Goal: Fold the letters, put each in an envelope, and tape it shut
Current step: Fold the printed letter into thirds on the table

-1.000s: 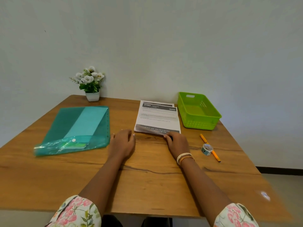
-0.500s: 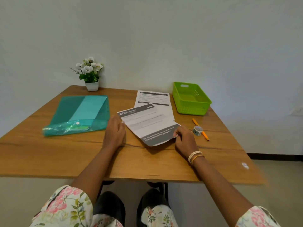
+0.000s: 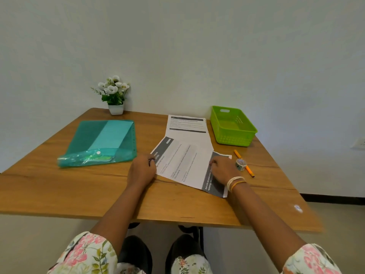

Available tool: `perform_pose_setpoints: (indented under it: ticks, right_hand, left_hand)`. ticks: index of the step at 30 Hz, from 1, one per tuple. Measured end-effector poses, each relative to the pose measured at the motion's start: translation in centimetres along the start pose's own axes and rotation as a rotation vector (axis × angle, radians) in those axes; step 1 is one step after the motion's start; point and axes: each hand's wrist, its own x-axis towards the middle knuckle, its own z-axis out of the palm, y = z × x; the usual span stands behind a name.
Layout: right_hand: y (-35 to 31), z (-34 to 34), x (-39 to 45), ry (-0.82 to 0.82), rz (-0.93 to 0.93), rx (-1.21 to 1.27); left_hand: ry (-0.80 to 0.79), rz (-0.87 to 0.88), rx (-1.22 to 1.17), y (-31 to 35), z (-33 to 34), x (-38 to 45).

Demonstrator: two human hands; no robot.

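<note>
Wooden table [image 3: 98, 190] against a plain pale wall. At the middle of it, the letter [image 3: 183, 165], one printed sheet lying flat and turned slantwise, its far corner overlapping a second printed sheet [image 3: 187, 125] behind. Left hand [image 3: 141, 171] at the header end, fingers curled and pinching that short edge. Right hand [image 3: 221, 171] on the dark band at the other end, fingers bent down on the paper; pinching or only pressing, impossible to tell from here.

Step in hand, by judgement: the first fold, not yet begun, no crease visible.

To do it well:
- First square the sheet to the near table edge and draw it free of the sheet behind, to avoid catching both.
- Bring one short end over the body of the sheet, and match the long edges before pressing anything.
- Hold the matched edges with one hand and run the other from the middle of the fold outward, for a sharp crease without wrinkle.
- Fold small enough for the envelope; no envelope plainly visible, perhaps inside the teal folder [image 3: 102, 139] at the left.

Just beside the right hand, the tape roll [image 3: 241, 164] resting on an orange pen [image 3: 237, 154]; better to take care not to knock them.
</note>
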Motion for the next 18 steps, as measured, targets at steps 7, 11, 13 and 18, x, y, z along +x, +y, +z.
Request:
perform_pose_setpoints:
  ticks: [7, 11, 13, 18]
  right_hand:
    - [-5.0, 6.2, -1.6, -0.11, 0.013, -0.188]
    - [-3.9, 6.3, -1.8, -0.067, -0.074, -0.182]
    - [-3.2, 6.0, -1.8, -0.068, -0.142, -0.166]
    - [-2.8, 5.9, -2.1, -0.055, -0.207, -0.159]
  left_hand:
    - [0.106, -0.127, -0.285, -0.3, -1.2, 0.0]
    - [0.032, -0.176, -0.377, -0.7, -1.6, 0.2]
    - [-0.03, -0.169, -0.408, -0.5, -1.9, 0.1]
    - [-0.085, -0.159, -0.413, -0.3, -1.8, 0.0]
